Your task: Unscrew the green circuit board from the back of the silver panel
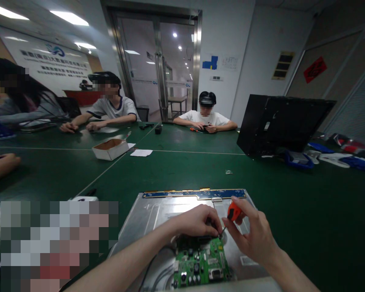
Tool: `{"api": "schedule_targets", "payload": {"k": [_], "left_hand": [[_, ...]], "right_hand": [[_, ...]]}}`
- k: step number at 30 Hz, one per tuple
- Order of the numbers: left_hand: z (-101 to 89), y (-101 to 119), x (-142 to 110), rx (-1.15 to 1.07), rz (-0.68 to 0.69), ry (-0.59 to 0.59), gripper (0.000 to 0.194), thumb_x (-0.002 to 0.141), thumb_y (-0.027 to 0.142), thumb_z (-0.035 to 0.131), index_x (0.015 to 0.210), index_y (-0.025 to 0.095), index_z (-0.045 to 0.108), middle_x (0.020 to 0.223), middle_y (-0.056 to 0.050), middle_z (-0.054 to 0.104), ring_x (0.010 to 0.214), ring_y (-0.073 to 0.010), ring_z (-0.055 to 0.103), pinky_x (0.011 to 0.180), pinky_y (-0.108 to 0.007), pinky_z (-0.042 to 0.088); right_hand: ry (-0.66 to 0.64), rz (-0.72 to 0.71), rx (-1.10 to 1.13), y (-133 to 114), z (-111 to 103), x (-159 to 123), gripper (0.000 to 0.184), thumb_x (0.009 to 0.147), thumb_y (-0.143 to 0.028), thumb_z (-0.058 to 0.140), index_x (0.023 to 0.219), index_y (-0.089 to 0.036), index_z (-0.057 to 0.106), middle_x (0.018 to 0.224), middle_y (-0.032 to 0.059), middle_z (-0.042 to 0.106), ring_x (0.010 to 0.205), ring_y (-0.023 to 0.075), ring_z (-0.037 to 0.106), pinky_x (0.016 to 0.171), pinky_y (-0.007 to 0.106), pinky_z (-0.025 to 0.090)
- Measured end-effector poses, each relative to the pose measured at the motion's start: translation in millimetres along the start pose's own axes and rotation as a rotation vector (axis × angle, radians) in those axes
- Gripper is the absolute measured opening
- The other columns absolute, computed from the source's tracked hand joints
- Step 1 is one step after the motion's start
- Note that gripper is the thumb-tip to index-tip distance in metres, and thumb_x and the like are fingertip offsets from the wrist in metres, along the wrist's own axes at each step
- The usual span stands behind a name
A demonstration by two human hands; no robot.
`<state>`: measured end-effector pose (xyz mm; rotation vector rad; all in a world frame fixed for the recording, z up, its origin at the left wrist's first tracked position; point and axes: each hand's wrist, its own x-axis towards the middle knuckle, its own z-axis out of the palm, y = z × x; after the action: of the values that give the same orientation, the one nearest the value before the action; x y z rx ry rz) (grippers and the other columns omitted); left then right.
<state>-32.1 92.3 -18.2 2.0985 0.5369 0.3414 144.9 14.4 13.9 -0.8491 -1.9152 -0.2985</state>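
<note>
A green circuit board [202,259] lies on a silvery metal panel [158,215] right in front of me. My right hand [255,231] grips the orange handle of a screwdriver [234,211], whose thin shaft slants down to the board's upper right corner. Close by that tip, my left hand [197,221] bends over the board's top edge with its fingers pinched together. Whatever those fingertips hold, if anything, is hidden. Along the panel's far edge runs a narrow blue circuit strip [194,194]. Dark cables [159,269] curve at the board's left.
A white open box [111,149] and a paper [141,153] sit further left on the green table [176,170]. At the right stands a black monitor casing [280,125], with blue-and-white items [337,158] beside it. A small packet [228,172] lies beyond the panel. Other people sit around the table.
</note>
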Motion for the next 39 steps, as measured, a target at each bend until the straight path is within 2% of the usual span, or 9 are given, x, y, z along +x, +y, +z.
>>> {"api": "schedule_targets", "payload": {"k": [4,11,19,26,31,39], "left_hand": [[-0.3,1.6,-0.4,-0.011,0.003,0.000,0.018,0.071,0.002,0.070,0.079,0.017,0.073,0.075,0.003,0.066,0.075,-0.0152,0.061,0.070,-0.021,0.046],[0.3,-0.2,-0.5,-0.048,-0.002,-0.023,0.020,0.073,0.002,0.068,0.084,0.017,0.075,0.079,0.002,0.069,0.075,-0.0157,0.063,0.071,-0.022,0.047],[0.9,-0.7,-0.3,-0.022,-0.005,-0.017,0.020,0.072,0.003,0.069,0.085,0.017,0.075,0.081,0.001,0.069,0.074,-0.0159,0.062,0.069,-0.022,0.047],[0.9,-0.5,-1.0,-0.033,-0.007,-0.005,0.019,0.072,0.005,0.068,0.085,0.017,0.076,0.079,0.001,0.068,0.072,-0.0155,0.061,0.067,-0.022,0.046],[0.3,0.5,-0.9,-0.024,-0.008,-0.016,0.020,0.072,0.005,0.068,0.085,0.019,0.076,0.078,0.002,0.068,0.071,-0.0147,0.061,0.068,-0.022,0.046],[1.2,-2.2,0.6,-0.051,0.002,-0.011,0.020,0.071,0.001,0.068,0.082,0.017,0.075,0.078,0.001,0.069,0.073,-0.0154,0.062,0.070,-0.022,0.047]], "right_hand": [[-0.017,0.006,0.017,-0.8,-1.5,1.5,0.045,0.095,-0.023,0.049,0.137,-0.020,0.034,0.074,-0.0010,0.062,0.051,0.0127,0.055,0.045,0.023,0.045],[-0.063,0.044,0.068,-0.9,-2.5,-1.6,0.052,0.092,-0.016,0.045,0.142,-0.016,0.031,0.089,0.0060,0.068,0.056,0.0133,0.059,0.050,0.025,0.051],[-0.009,0.039,-0.003,-1.0,0.2,-2.8,0.049,0.092,-0.019,0.050,0.138,-0.020,0.034,0.073,-0.0016,0.061,0.051,0.0127,0.056,0.044,0.023,0.046],[-0.018,0.030,0.011,0.9,-0.5,-1.8,0.052,0.091,-0.018,0.051,0.140,-0.021,0.035,0.075,-0.0012,0.063,0.051,0.0125,0.056,0.046,0.024,0.048],[-0.060,0.043,0.076,-0.1,-2.1,-1.9,0.057,0.090,-0.015,0.048,0.144,-0.019,0.030,0.087,0.0038,0.067,0.053,0.0125,0.057,0.049,0.025,0.051],[-0.014,0.040,0.003,0.6,0.3,-3.2,0.047,0.093,-0.021,0.049,0.138,-0.020,0.033,0.071,-0.0023,0.060,0.050,0.0131,0.055,0.043,0.023,0.044]]}}
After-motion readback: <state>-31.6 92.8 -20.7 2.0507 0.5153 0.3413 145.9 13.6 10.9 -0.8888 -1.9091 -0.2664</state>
